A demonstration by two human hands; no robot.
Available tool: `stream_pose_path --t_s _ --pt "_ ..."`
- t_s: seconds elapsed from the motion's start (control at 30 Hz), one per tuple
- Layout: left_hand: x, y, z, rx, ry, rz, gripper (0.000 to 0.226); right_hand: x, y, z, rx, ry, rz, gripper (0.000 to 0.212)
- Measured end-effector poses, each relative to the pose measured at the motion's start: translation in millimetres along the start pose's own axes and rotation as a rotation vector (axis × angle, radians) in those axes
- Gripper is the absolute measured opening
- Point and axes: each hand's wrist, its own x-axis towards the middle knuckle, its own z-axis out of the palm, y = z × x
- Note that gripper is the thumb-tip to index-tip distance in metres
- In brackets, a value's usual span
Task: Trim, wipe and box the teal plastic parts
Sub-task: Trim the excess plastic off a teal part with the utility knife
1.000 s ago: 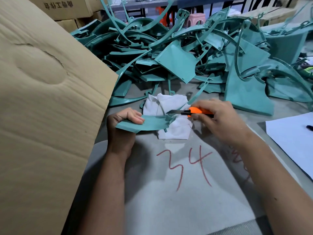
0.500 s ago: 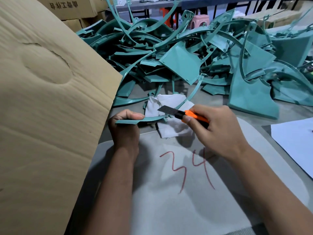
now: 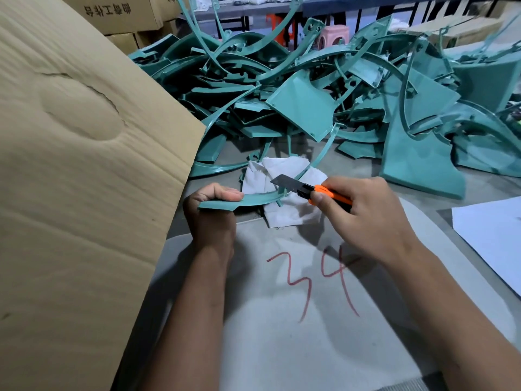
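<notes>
Head view: the right hand (image 3: pixel 363 215) grips the orange knife (image 3: pixel 324 193), its blade now raised off the teal part (image 3: pixel 253 199) that the left hand (image 3: pixel 211 210) pinches flat-edged just above the white rag (image 3: pixel 290 213). Compared with a second ago the part has turned edge-on, so trimming looks to be moving to another edge.

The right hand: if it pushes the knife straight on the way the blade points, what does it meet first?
Probably the teal part held by the left hand. The blade in the right hand points up-left, its tip over the white cloth beside the part's thin rib; depth is unclear.
</notes>
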Motion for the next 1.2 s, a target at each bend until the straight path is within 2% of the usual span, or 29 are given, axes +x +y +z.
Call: stream_pose_path --t_s 0.1,0.2,0.3,0.47,0.63,0.7,0.87,1.03,1.2 --pt "-1.6 3.6 0.8 -0.024 -0.017 0.0 0.043 1.5 7.4 -0.8 -0.071 0.007 0.022 0.034" --pt "-0.7 1.1 0.3 0.012 0.003 0.005 0.054 2.8 12.6 -2.0 -0.114 0.055 0.057 0.033" --pt "1.2 -1.6 -0.3 0.038 0.014 -0.001 0.061 0.6 6.7 0.3 -0.039 0.07 -0.023 0.033" --pt "-0.9 1.9 0.5 0.017 0.0 0.001 0.047 1.9 8.1 3.9 -0.165 0.052 0.041 0.033" --pt "2.7 -2.9 -0.4 0.071 0.029 -0.014 0.061 -0.1 4.2 2.1 -0.178 0.092 -0.005 0.035" --pt "2.5 -2.9 -0.1 0.079 0.034 -0.021 0.059 -0.1 2.7 1.9 -0.194 0.081 0.006 0.035" --pt "-2.5 2.0 1.4 0.067 0.029 -0.042 0.038 0.6 0.0 3.6 -0.249 0.1 0.059 0.032" --pt "-0.5 -0.3 0.7 0.093 0.055 -0.052 0.051 0.1 0.7 0.9 -0.234 0.068 0.025 0.033" --pt "-3.8 1.7 0.8 0.107 0.029 -0.022 0.047 0.5 -0.4 2.1 -0.287 0.098 0.058 0.032"
